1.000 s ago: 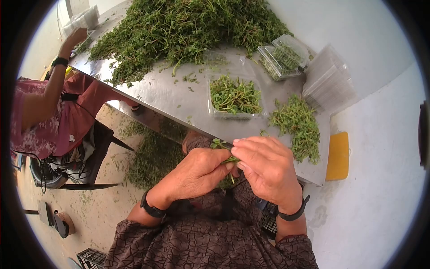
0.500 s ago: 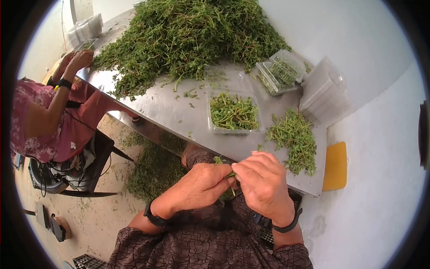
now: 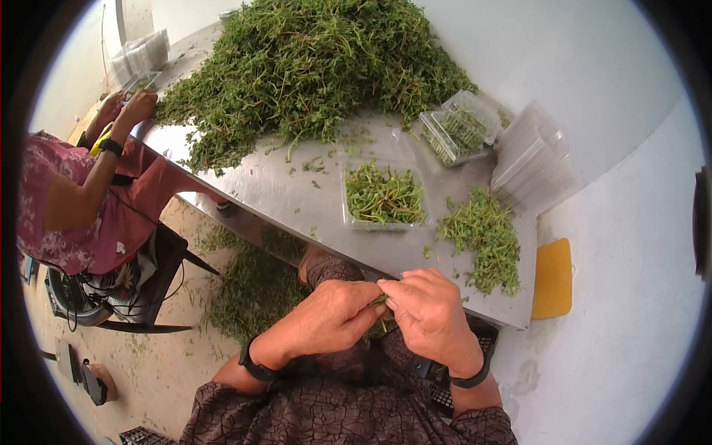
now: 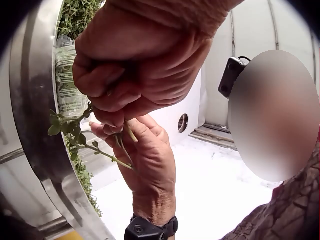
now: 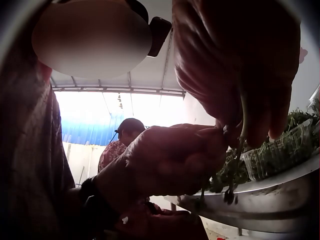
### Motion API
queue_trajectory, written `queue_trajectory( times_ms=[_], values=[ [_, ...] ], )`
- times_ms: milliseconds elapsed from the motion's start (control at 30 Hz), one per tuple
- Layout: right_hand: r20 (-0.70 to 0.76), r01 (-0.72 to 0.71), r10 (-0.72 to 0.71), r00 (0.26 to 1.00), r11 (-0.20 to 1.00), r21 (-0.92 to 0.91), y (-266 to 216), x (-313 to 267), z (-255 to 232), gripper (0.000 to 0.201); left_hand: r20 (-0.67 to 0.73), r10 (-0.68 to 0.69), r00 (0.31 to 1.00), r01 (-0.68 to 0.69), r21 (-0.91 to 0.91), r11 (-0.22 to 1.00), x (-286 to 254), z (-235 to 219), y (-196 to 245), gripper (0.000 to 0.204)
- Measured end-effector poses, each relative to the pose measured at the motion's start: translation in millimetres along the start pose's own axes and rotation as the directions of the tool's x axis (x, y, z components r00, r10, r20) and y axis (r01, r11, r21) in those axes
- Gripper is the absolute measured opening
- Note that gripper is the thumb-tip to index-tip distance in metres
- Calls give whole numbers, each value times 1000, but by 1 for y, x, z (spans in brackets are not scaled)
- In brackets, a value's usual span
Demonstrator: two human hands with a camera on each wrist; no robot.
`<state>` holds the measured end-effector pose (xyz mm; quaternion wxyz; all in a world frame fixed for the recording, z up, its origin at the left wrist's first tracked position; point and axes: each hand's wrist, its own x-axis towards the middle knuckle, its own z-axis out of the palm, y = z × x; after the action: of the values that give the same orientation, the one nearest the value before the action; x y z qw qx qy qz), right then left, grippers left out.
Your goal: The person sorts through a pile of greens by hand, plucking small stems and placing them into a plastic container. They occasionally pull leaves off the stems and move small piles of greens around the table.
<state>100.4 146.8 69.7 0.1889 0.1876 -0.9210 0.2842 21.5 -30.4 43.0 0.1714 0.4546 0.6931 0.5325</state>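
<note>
Both hands meet in front of the table's near edge. The left hand has its fingers curled round several green stems; leafy sprigs stick out below it in the left wrist view. Thumb and fingertips of the right hand pinch the same stems against the left fingertips. In the right wrist view a stem hangs down between the hands. Beyond them on the table stands an open clear container filled with cut greens, and a loose pile of sprigs lies to its right.
A large heap of greens covers the back of the steel table. Filled containers and a stack of empty ones stand at right, near a yellow board. Another person sits at left.
The head view has shifted, so the table sits lower in it. The right hand's fingers, more extended earlier, are now drawn in close to the left fingertips. The other person's hands have come together.
</note>
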Motion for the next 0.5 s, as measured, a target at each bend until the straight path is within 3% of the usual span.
queue_trajectory(
  times_ms=[267,433,500],
  values=[
    [7,112,-113,994,971,-213,-8,14,-12,18,-9,1,1000,-1,-15,1000,5,-9,10,19],
    [4,142,-145,989,959,-246,-8,15,-9,19,3,47,999,-47,-72,996,3,-9,5,19],
    [17,151,-151,988,963,-224,-9,15,-7,19,45,-44,998,53,-233,971,0,-10,4,18]
  ],
)
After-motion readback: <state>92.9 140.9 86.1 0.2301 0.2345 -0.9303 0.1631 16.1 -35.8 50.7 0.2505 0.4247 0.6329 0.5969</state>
